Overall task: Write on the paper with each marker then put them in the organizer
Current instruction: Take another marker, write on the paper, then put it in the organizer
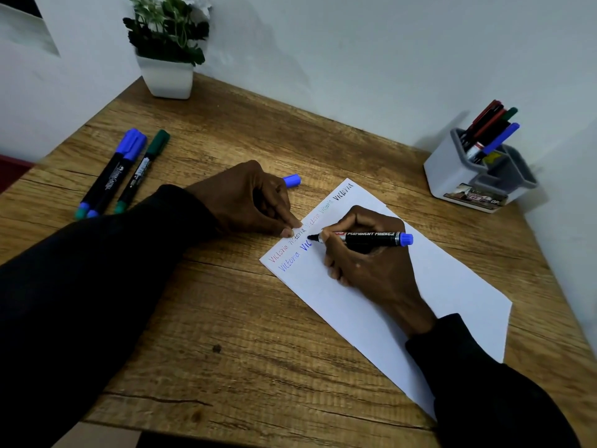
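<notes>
Your right hand (371, 273) grips the uncapped blue marker (374, 238), its tip on the paper (452, 302). Your left hand (245, 202) is curled, fingertips pressing the paper's edge; you cannot tell whether it holds the blue cap (292, 181) past its knuckles. The organizer (449, 176), far right on the bench (226, 318), holds several markers (491, 130) leaning in one compartment.

Colours I see on the brown wood-grain tabletop (226, 318)
White paper (462, 286) with red, green, black, blue lettering; black marker (371, 240), blue end; grey-white organizer (449, 176).
</notes>
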